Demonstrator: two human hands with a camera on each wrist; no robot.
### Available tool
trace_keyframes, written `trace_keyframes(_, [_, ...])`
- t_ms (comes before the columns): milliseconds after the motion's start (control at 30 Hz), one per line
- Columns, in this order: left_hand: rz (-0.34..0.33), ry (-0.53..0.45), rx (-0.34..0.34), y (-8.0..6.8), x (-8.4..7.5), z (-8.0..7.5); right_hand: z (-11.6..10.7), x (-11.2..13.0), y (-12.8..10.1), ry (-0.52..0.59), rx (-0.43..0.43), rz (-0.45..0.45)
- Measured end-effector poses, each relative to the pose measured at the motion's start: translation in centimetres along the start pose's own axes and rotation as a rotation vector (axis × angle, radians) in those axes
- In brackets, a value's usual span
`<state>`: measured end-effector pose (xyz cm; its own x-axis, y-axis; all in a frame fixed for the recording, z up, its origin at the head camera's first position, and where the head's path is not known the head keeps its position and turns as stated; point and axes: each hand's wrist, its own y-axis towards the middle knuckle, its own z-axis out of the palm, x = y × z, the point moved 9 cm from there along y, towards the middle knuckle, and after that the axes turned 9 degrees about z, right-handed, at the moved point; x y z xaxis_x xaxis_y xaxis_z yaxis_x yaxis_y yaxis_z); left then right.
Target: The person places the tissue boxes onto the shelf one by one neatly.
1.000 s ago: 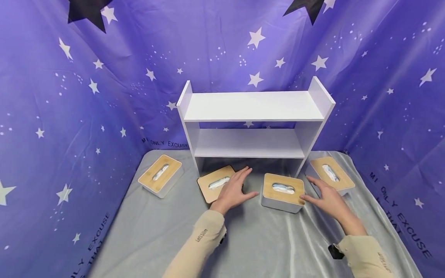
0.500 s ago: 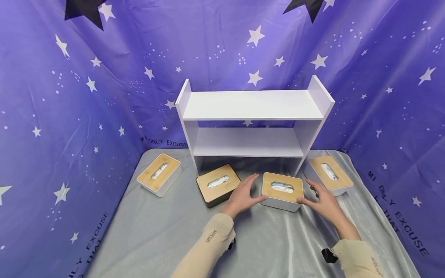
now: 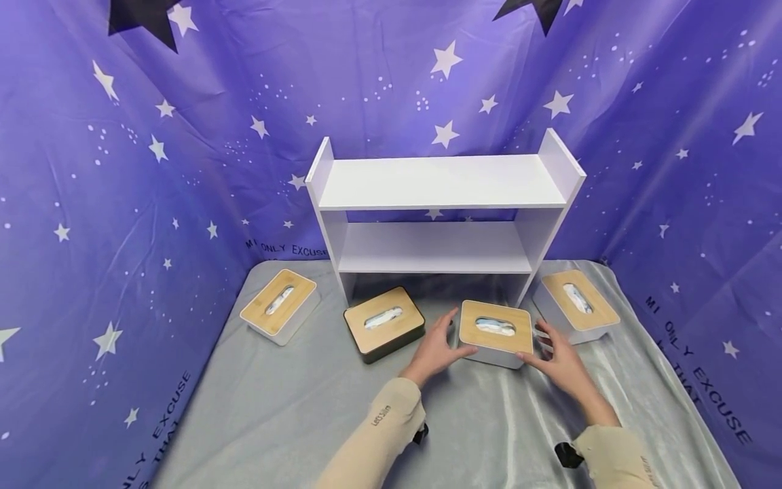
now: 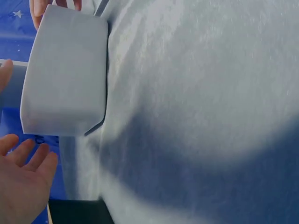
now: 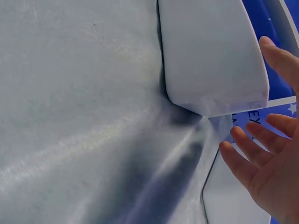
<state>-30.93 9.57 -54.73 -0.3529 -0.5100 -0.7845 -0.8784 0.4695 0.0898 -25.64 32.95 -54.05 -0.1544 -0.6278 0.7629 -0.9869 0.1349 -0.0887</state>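
A light-coloured tissue box (image 3: 496, 341) with a wooden lid and an oval slot stands in front of the white shelf. My left hand (image 3: 432, 353) is at its left end with the thumb by the front corner. At the opposite end is my right hand (image 3: 565, 367), its thumb by the front right corner. In the left wrist view, the left fingers (image 4: 36, 158) are straight or loosely bent beside the plain side of the box. Spread right fingers (image 5: 247, 154) show a gap to the box's end in the right wrist view.
A dark tissue box (image 3: 391, 334) lies close left of my left hand. Light tissue boxes stand at far left (image 3: 269, 322) and right (image 3: 559, 292). Behind them rises a white two-tier shelf (image 3: 436, 182). Grey cloth (image 3: 275, 407) covers the table; a purple star curtain (image 3: 379, 61) surrounds it.
My left hand has moved right, from over the dark tissue box to the left end of the middle one. My right hand has shifted slightly left towards that box. The boxes stay put.
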Motion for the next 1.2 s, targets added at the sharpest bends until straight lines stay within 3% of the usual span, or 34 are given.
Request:
trace_keyframes(333, [-0.007, -0.144, -0.060, 0.0, 0.2, 0.8, 1.1, 0.5, -0.4, 0.101, 0.029, 0.007])
trace_keyframes(600, [-0.052, -0.266, -0.133, -0.1, 0.3, 0.9, 1.2, 0.4, -0.6, 0.063, 0.006, 0.018])
trace_keyframes(900, [-0.044, -0.303, -0.152, -0.1, 0.0, 0.4, 0.8, 0.8, -0.8, 0.085, -0.027, 0.013])
trace_keyframes(1200, [0.020, -0.319, -0.165, -0.4, -1.8, -1.4, -0.4, 2.7, -1.5, 0.213, -0.059, -0.042])
